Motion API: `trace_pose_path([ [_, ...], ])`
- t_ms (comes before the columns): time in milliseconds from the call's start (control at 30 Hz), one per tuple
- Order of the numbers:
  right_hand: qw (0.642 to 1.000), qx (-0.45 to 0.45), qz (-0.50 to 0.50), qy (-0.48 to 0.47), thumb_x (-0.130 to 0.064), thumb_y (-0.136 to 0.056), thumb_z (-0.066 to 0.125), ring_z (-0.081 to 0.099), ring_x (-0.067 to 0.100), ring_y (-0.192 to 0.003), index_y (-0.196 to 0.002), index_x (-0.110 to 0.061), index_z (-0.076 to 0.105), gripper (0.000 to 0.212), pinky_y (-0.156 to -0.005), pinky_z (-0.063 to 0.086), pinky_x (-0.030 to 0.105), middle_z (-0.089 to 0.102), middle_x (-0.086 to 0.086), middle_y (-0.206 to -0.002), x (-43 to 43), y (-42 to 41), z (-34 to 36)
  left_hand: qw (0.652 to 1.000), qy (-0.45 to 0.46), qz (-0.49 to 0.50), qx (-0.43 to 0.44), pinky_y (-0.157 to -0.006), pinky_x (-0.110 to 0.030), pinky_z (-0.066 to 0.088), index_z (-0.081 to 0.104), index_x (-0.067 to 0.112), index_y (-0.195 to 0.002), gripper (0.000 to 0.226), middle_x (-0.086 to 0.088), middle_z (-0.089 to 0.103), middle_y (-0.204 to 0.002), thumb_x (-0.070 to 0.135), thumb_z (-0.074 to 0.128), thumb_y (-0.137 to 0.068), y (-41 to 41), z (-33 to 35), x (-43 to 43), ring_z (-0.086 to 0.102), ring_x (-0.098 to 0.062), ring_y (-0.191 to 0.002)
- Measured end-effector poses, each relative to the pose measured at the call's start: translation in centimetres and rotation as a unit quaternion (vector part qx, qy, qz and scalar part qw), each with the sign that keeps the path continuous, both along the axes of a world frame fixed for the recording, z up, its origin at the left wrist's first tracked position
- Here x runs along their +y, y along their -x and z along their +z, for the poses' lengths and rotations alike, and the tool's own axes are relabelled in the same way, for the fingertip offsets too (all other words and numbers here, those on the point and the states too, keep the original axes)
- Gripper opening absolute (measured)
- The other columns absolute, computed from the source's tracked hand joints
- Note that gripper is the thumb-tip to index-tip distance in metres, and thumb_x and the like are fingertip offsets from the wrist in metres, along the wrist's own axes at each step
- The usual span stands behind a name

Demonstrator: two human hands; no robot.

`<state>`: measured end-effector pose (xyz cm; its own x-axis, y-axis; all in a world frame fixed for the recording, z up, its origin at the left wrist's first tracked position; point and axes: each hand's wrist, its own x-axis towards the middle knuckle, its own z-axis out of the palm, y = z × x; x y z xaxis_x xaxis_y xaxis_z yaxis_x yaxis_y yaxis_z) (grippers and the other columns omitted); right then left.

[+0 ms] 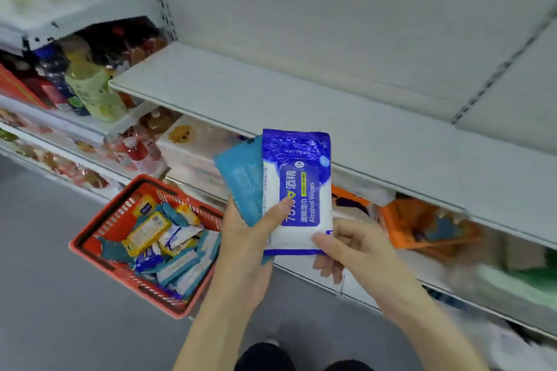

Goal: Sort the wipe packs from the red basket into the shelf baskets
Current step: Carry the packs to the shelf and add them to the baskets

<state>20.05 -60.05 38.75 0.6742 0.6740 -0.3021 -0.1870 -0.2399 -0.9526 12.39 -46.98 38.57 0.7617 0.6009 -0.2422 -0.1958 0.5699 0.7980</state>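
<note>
The left grip [244, 238] holds two wipe packs at once. Its thumb presses on the front of the blue pack [297, 190], and its fingers are curled behind. A teal pack [241, 178] sits just behind the blue pack and sticks out to the left. Both packs stand upright in the air, in front of the front edge of the white shelf [271, 93].

The right grip [358, 250] pinches the bottom right corner of the blue pack. Its thumb is on the front and its fingers are underneath. So both grips touch the blue pack.

Down to the left, the red basket [117, 217] stands on the grey floor [60, 295], close to the foot of the shelves. More packs [162, 244] lie in a jumble inside it: teal, yellow and blue ones.

To the right, under the white shelf, an orange basket [401, 220] sits on a lower shelf with something teal in it. It is blurry. Farther right is something green [527, 283], too blurry to tell.

At the far left, bottles [90, 84] stand on other shelves.
</note>
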Motion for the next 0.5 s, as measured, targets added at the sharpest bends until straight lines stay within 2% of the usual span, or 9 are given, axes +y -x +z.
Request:
trace_pose_path([
  [100, 0.993, -0.01, -0.1, -0.055, -0.036, -0.066, 0.068, 0.055, 0.011, -0.043, -0.069, -0.013, 0.067, 0.024, -0.041, 0.042, 0.017, 0.066, 0.007, -0.056, -5.5, -0.5, 1.9, 0.997, -0.01, -0.079, -0.021, -0.058, -0.03, 0.057, 0.056, 0.019, -0.119, 0.059, -0.007, 0.073, -0.105, 0.015, 0.072, -0.063, -2.7, 2.3, -4.7, 0.073, -0.021, -0.085],
  [167, 0.984, -0.015, -0.152, -0.087, -0.033, -0.072, 0.077, 0.055, 0.011, -0.043, -0.067, -0.017, 0.07, 0.017, -0.041, 0.04, 0.016, 0.066, 0.007, -0.055, -9.6, -0.8, 2.7, 0.991, -0.013, -0.128, -0.032, -0.059, -0.031, 0.057, 0.056, 0.021, -0.119, 0.06, -0.007, 0.073, -0.106, 0.018, 0.074, -0.062, -4.4, 3.4, -8.5, 0.072, -0.022, -0.088],
  [233, 0.973, -0.009, -0.198, -0.115, -0.028, -0.072, 0.079, 0.056, 0.01, -0.045, -0.071, -0.019, 0.072, 0.011, -0.042, 0.04, 0.015, 0.067, 0.007, -0.06, -14.1, -0.9, 3.2, 0.984, -0.016, -0.176, -0.038, -0.058, -0.03, 0.057, 0.057, 0.023, -0.116, 0.058, -0.005, 0.073, -0.104, 0.021, 0.075, -0.061, -5.9, 4.1, -12.9, 0.073, -0.02, -0.086],
  [300, 0.961, -0.004, -0.24, -0.137, -0.028, -0.069, 0.078, 0.056, 0.009, -0.048, -0.079, -0.012, 0.071, 0.02, -0.044, 0.042, 0.016, 0.068, 0.007, -0.066, -19.1, -0.9, 3.7, 0.976, -0.018, -0.214, -0.045, -0.056, -0.027, 0.056, 0.059, 0.024, -0.111, 0.054, -0.002, 0.075, -0.099, 0.023, 0.076, -0.059, -7.1, 4.7, -17.9, 0.073, -0.018, -0.083],
  [433, 0.941, -0.039, -0.31, -0.128, -0.026, -0.073, 0.073, 0.057, 0.011, -0.05, -0.083, -0.011, 0.071, 0.019, -0.049, 0.046, 0.019, 0.07, 0.004, -0.069, -29.2, -0.5, 4.4, 0.963, -0.027, -0.26, -0.061, -0.056, -0.025, 0.055, 0.058, 0.02, -0.113, 0.054, -0.003, 0.074, -0.099, 0.022, 0.074, -0.061, -8.7, 5.4, -29.1, 0.073, -0.016, -0.082],
  [500, 0.928, -0.059, -0.347, -0.126, -0.024, -0.071, 0.079, 0.055, 0.01, -0.048, -0.079, -0.015, 0.075, 0.013, -0.048, 0.045, 0.017, 0.071, 0.003, -0.069, -34.4, -0.4, 4.5, 0.956, -0.024, -0.283, -0.068, -0.055, -0.026, 0.055, 0.058, 0.019, -0.112, 0.05, -0.003, 0.074, -0.099, 0.02, 0.073, -0.064, -9.1, 5.5, -34.9, 0.073, -0.017, -0.08],
])
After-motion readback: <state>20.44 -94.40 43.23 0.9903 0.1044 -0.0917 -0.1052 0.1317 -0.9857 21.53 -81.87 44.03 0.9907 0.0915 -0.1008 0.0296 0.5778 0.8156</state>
